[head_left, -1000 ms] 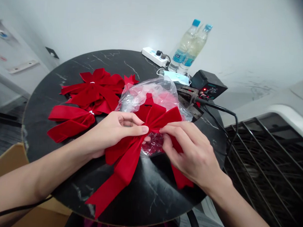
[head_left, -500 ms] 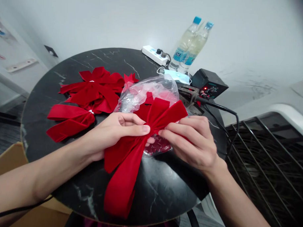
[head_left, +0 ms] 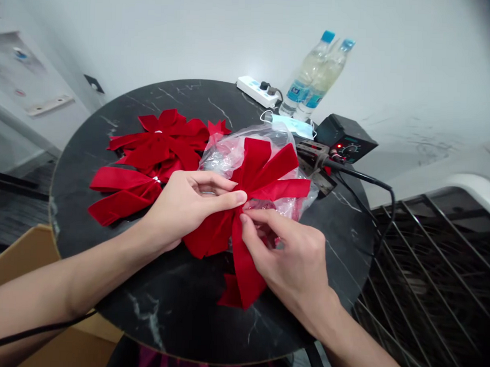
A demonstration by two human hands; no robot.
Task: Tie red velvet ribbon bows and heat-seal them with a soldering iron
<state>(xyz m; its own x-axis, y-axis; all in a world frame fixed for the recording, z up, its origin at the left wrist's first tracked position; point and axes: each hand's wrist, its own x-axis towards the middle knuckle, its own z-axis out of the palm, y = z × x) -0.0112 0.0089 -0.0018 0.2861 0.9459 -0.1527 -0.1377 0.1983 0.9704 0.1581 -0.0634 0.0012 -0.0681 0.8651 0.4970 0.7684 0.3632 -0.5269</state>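
left hand [head_left: 188,203]: thumb and fingers pinched shut on the knot of the red bow [head_left: 244,205]
right hand [head_left: 290,260]: fingertips closed on the same knot from 5 o'clock
red bow: mid-table [head_left: 176,309], over the plastic bag [head_left: 230,151]
finished bows [head_left: 149,159]: at 10 o'clock

Bare black tabletop [head_left: 176,309] lay open toward six and seven o'clock of the red bow [head_left: 252,205], wide enough for a hand to pass, and more stayed free at three o'clock out to the rim. A plastic bag [head_left: 230,151] crowded twelve o'clock just behind, and finished bows [head_left: 149,159] filled nine to eleven o'clock. At one to two o'clock stood a black control box [head_left: 346,139], its cable [head_left: 365,179], a power strip [head_left: 259,92] and two bottles [head_left: 313,73].
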